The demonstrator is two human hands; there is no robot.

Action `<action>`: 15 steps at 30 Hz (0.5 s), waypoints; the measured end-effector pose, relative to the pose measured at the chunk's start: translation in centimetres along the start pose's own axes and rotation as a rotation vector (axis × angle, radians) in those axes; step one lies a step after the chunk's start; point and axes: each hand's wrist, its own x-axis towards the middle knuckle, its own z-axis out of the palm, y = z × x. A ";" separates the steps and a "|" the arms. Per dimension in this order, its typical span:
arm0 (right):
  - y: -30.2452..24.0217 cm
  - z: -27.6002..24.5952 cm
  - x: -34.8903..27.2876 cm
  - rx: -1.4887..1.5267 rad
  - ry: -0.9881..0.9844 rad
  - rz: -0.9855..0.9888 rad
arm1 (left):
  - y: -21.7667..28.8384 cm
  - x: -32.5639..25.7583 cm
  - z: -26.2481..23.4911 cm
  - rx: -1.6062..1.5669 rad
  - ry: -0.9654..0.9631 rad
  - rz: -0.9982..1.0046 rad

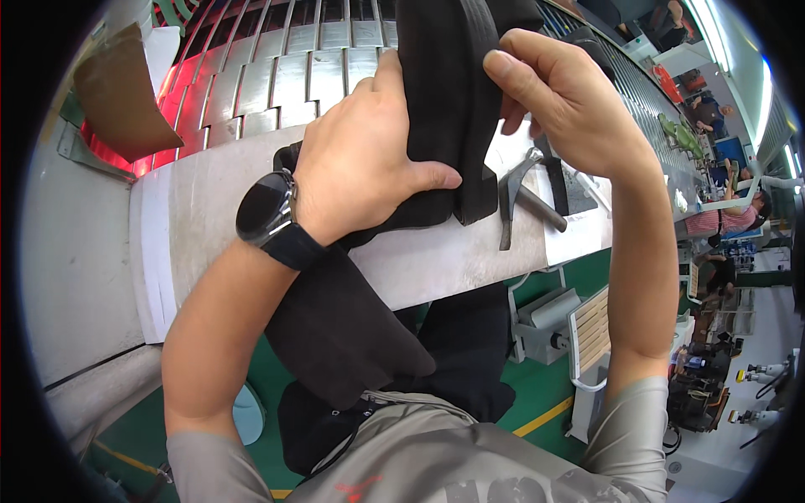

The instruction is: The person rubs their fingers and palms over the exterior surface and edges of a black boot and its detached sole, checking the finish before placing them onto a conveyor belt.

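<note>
My left hand (360,159) grips a black, thick fabric-like piece (449,92) held upright over the workbench (210,201), thumb across its front. A black watch sits on that wrist. My right hand (562,92) pinches the same piece's upper right edge with fingers curled over it. More black material (335,327) hangs from under my left forearm off the bench's front edge.
A metal hammer-like tool (520,197) lies on the bench right of the piece. A slatted metal conveyor (277,75) with red glow runs behind. A brown cardboard piece (126,92) is at far left. Other people work at the far right (721,218). Green floor below.
</note>
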 end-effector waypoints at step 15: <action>-1.4 -0.3 1.6 -0.253 -0.037 0.074 | 0.5 -1.0 0.2 0.120 0.085 0.070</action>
